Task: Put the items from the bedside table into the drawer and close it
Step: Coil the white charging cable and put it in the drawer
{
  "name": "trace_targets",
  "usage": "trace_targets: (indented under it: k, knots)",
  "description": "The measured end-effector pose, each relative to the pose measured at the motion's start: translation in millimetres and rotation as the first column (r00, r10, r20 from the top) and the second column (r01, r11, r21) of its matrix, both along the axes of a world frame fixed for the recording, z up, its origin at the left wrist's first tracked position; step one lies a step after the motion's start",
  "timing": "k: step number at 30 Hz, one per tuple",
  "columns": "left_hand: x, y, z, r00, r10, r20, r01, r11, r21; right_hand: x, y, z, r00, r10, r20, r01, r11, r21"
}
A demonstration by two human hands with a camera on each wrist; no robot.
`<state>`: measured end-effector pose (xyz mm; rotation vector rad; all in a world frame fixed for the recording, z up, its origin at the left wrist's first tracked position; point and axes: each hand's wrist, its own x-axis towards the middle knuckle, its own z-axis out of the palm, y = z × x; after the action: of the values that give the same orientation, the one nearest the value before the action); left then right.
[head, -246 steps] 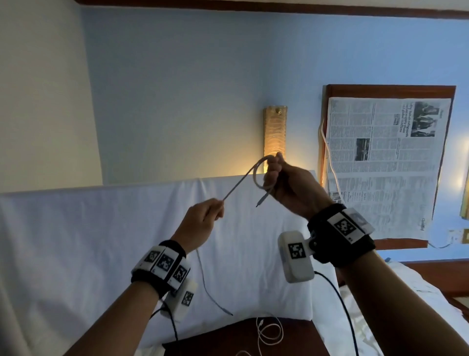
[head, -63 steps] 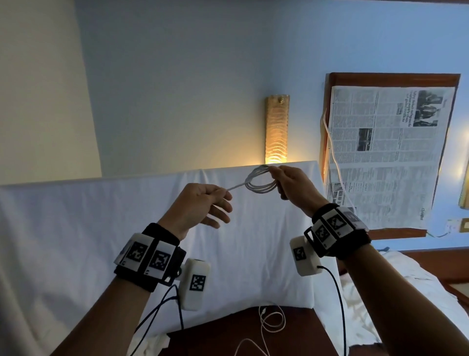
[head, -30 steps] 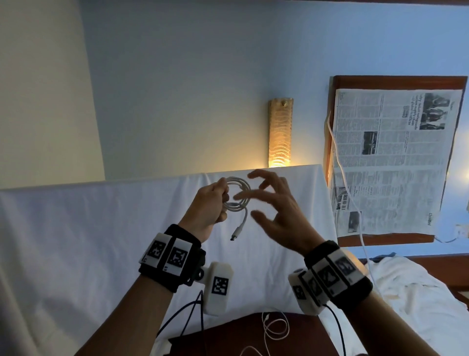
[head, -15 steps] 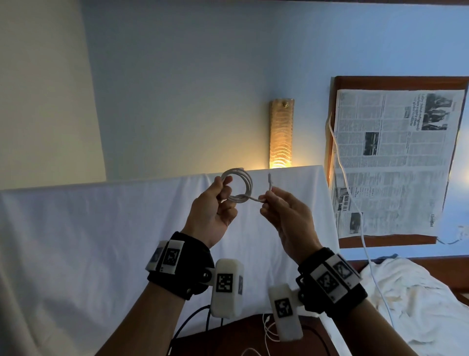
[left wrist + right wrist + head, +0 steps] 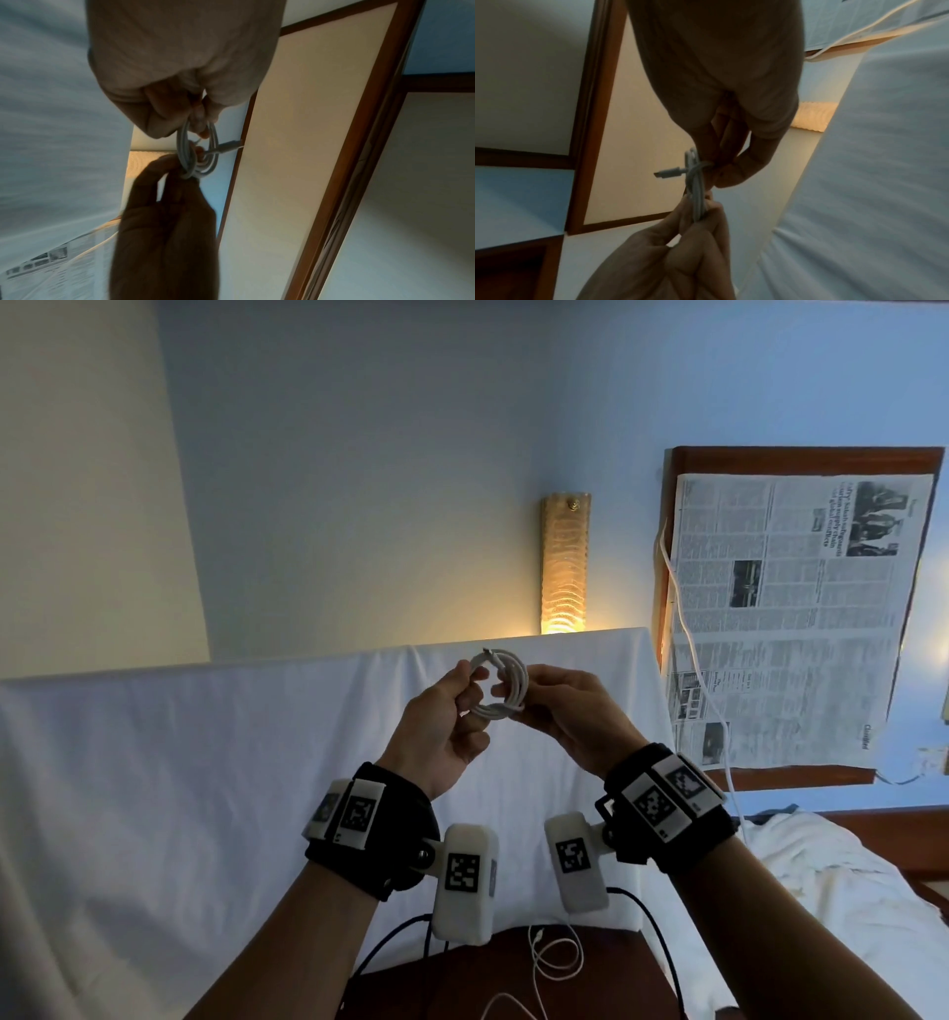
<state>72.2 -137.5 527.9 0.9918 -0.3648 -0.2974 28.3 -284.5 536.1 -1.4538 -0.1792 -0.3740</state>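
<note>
A white charging cable [image 5: 506, 683], wound into a small coil, is held up in front of the white sheet. My left hand [image 5: 470, 685] pinches the coil's left side and my right hand [image 5: 516, 693] pinches its right side. In the left wrist view the coil [image 5: 197, 160] hangs between both hands with its plug [image 5: 228, 147] sticking out sideways. The right wrist view shows the plug end [image 5: 668, 172] wrapped across the coil [image 5: 697, 199]. Low in the head view is the dark wooden bedside table [image 5: 452, 988], with a second loose white cable [image 5: 557, 963] on it. No drawer shows.
A white sheet [image 5: 154, 788] covers the headboard behind my hands. A lit wall lamp [image 5: 565, 562] glows above it. A newspaper [image 5: 796, 618] in a wooden frame is at the right, with a white cord [image 5: 688, 634] hanging down it. Rumpled bedding [image 5: 821, 891] lies at lower right.
The stretched cable has been wound into a coil. In the last second my right hand took the loose plug end and wrapped it round the coil; both hands now pinch it.
</note>
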Motion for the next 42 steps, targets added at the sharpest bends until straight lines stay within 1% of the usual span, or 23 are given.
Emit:
trace_targets:
  k: [3,6,8,10,11,12,13,15,17,19,22,24,25,28,30,31,34,36,38,40,42]
  knots:
    - [-1.7,-1.9,-2.2,1.000,0.022,0.013,-0.023,0.999,0.031,1.0,6.5,7.4,0.997,-0.022,0.069,0.024,0.999,-0.025]
    - [-1.6,-0.4,0.3,0.997,0.069,0.041,-0.072,0.995,0.070,3.8,9.2,9.3,0.996,-0.025,0.081,0.020,0.998,0.058]
    - [-1.1,0.8,1.5,0.993,0.098,0.067,-0.104,0.989,0.104,4.1,10.4,9.9,0.996,0.009,0.085,-0.015,0.998,0.061]
    - [-0.5,1.0,1.8,0.990,0.116,0.081,-0.126,0.984,0.127,4.1,12.1,10.1,0.994,0.048,0.101,-0.050,0.999,0.018]
    - [-0.5,0.9,1.8,0.989,0.122,0.085,-0.133,0.982,0.135,4.7,12.6,10.3,0.993,0.034,0.116,-0.029,0.999,-0.043]
    - [-0.8,0.9,1.9,0.988,0.126,0.092,-0.139,0.980,0.146,5.1,13.0,9.8,0.990,-0.009,0.143,0.028,0.991,-0.134]
    - [-1.6,0.5,2.5,0.987,0.127,0.103,-0.142,0.977,0.158,6.7,13.2,8.6,0.979,-0.067,0.190,0.114,0.963,-0.245]
    - [-3.3,-0.8,4.2,0.984,0.129,0.121,-0.149,0.973,0.177,9.6,14.9,6.1,0.928,-0.171,0.330,0.308,0.851,-0.426]
    - [-3.9,-3.0,6.0,0.981,0.140,0.132,-0.164,0.967,0.194,12.1,17.3,5.1,0.862,-0.220,0.456,0.450,0.747,-0.489]
    - [-3.8,-4.3,7.1,0.978,0.153,0.138,-0.180,0.961,0.209,12.4,20.0,6.5,0.817,-0.214,0.535,0.513,0.694,-0.506]
    - [-4.7,-4.7,9.2,0.978,0.155,0.140,-0.181,0.963,0.198,12.7,19.6,8.1,0.789,-0.188,0.585,0.547,0.648,-0.530]
    - [-6.6,-5.3,11.6,0.972,0.163,0.167,-0.197,0.957,0.212,15.6,19.4,7.0,0.770,-0.184,0.611,0.575,0.615,-0.540]
    - [-7.4,-6.0,12.4,0.968,0.167,0.186,-0.208,0.952,0.223,18.8,19.3,6.0,0.749,-0.198,0.632,0.605,0.594,-0.530]
    - [-6.5,-7.1,12.9,0.955,0.188,0.229,-0.248,0.932,0.266,27.7,16.4,3.7,0.655,-0.290,0.698,0.720,0.522,-0.458]
    - [-5.1,-6.4,10.8,0.942,0.221,0.252,-0.291,0.911,0.293,29.2,15.0,1.9,0.629,-0.308,0.714,0.751,0.477,-0.457]
    - [-4.4,-5.9,9.9,0.935,0.230,0.270,-0.309,0.902,0.302,28.3,15.0,1.6,0.622,-0.302,0.722,0.757,0.468,-0.457]
    - [-3.6,-4.8,6.8,0.915,0.237,0.326,-0.338,0.893,0.298,25.6,12.4,3.0,0.599,-0.302,0.742,0.764,0.495,-0.415]
    - [-3.6,-4.0,5.0,0.912,0.227,0.343,-0.330,0.901,0.282,27.7,8.3,5.9,0.580,-0.350,0.736,0.764,0.546,-0.343]
    - [-3.4,-2.3,3.7,0.911,0.228,0.343,-0.330,0.903,0.276,29.4,5.4,7.1,0.587,-0.399,0.705,0.752,0.591,-0.292]
    - [-1.7,0.4,2.0,0.904,0.234,0.358,-0.351,0.884,0.308,29.6,4.3,4.1,0.628,-0.387,0.675,0.726,0.605,-0.329]
    - [0.2,5.3,0.5,0.900,0.221,0.375,-0.356,0.870,0.342,29.7,-0.7,1.4,0.712,-0.301,0.634,0.648,0.630,-0.429]
